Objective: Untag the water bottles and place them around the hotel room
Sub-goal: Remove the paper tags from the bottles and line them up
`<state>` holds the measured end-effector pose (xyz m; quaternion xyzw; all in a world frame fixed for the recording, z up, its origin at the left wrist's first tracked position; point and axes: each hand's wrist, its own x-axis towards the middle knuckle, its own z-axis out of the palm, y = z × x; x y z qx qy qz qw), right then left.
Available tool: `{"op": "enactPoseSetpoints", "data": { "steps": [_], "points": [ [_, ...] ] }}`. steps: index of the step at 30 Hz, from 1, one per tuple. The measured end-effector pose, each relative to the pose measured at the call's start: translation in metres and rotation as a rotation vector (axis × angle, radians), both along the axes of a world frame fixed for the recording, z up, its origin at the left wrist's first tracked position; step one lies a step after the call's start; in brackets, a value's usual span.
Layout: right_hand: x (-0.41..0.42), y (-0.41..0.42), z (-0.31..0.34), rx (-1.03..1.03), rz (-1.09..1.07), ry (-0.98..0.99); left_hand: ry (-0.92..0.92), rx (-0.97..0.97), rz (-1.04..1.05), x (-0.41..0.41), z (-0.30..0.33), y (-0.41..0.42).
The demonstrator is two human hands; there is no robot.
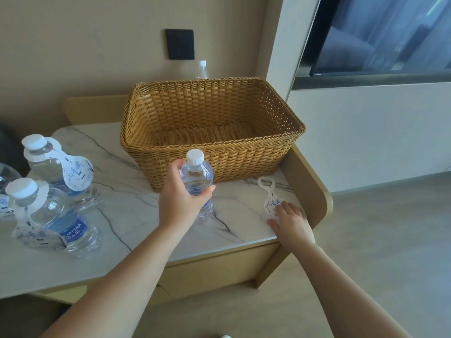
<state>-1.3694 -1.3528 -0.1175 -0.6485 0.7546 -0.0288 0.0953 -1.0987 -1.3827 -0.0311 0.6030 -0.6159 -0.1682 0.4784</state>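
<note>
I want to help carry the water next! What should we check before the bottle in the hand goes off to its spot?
1. Left hand grips the bottle firmly: ok.
2. Held bottle has no tag on its neck: ok.
3. Cap is on: ok; how tight, cannot tell.
4. Removed tag lies flat on the table under the right hand: ok.
5. The bottles at the left are untagged: not ok, at least two still wear tags.
6. Basket is out of the way: ok.
</note>
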Motion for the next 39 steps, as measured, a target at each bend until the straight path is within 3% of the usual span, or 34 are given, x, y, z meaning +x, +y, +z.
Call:
{"op": "enactPoseSetpoints", "data": {
  "steps": [6, 11, 15, 19, 26, 30, 34, 39],
  "points": [
    [0.021, 0.011, 0.016, -0.14, 0.048, -0.133, -0.023, 0.002, -0.032, 0.001, 0.004, 0.007],
    [0.065, 0.021, 0.056, -0.386, 0.177, -0.295, -0.162, 0.023, -0.078, 0.018, 0.012, 0.018],
    [0.111, 0.027, 0.096, -0.587, 0.351, -0.385, -0.268, -0.16, 0.034, 0.05, 0.026, 0.04],
    [0.171, 0.024, 0.119, -0.582, 0.561, -0.484, -0.278, -0.287, 0.18, 0.094, 0.043, 0.059],
    [0.282, 0.01, 0.118, -0.362, 0.759, -0.641, -0.227, -0.41, 0.526, 0.174, 0.047, 0.095],
    [0.33, 0.011, 0.115, -0.267, 0.704, -0.822, -0.163, -0.231, 0.592, 0.209, 0.036, 0.099],
    [0.355, 0.016, 0.111, -0.21, 0.66, -0.939, 0.136, 0.102, 0.319, 0.217, 0.032, 0.09],
    [0.358, 0.01, 0.113, -0.094, 0.632, -1.025, 0.221, 0.189, 0.221, 0.21, 0.024, 0.089]
  ]
}}
